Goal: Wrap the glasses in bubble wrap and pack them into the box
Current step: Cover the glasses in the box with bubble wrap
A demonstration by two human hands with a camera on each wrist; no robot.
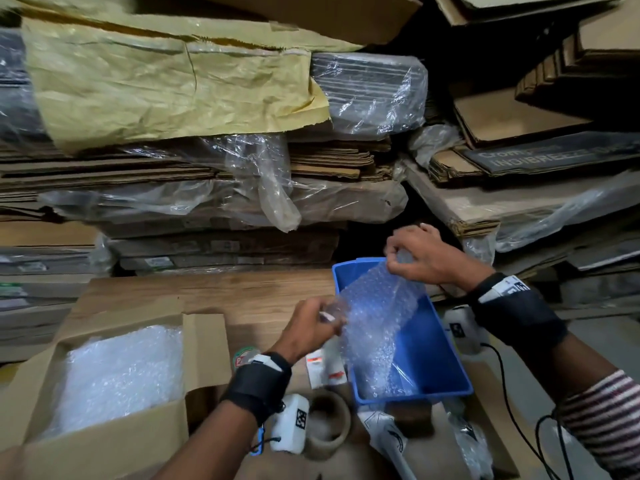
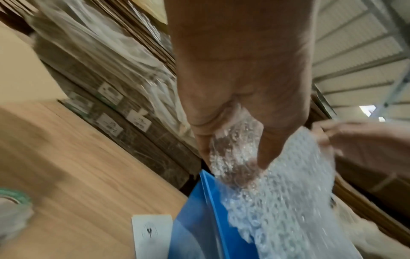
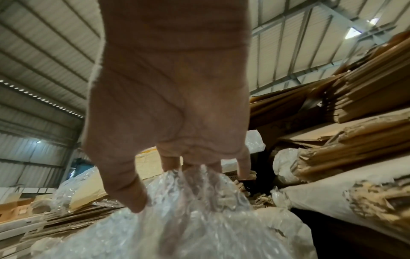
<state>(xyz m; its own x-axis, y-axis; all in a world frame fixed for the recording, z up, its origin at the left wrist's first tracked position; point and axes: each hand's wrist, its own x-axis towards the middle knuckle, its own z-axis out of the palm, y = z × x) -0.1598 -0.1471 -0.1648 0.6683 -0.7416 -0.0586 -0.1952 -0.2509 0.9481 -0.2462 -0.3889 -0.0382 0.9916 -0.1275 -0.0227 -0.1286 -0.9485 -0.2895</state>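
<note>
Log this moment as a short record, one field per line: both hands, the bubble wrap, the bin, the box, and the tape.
left hand: pinches the near-left edge of the bubble wrap sheet
right hand: grips the far edge of the sheet
bubble wrap sheet: stretched between both hands above the blue bin
blue bin: on the wooden table, right of the box
cardboard box: flaps open, lined with bubble wrap
tape roll: near edge, beside the left wrist
glasses: none clearly visible
</note>
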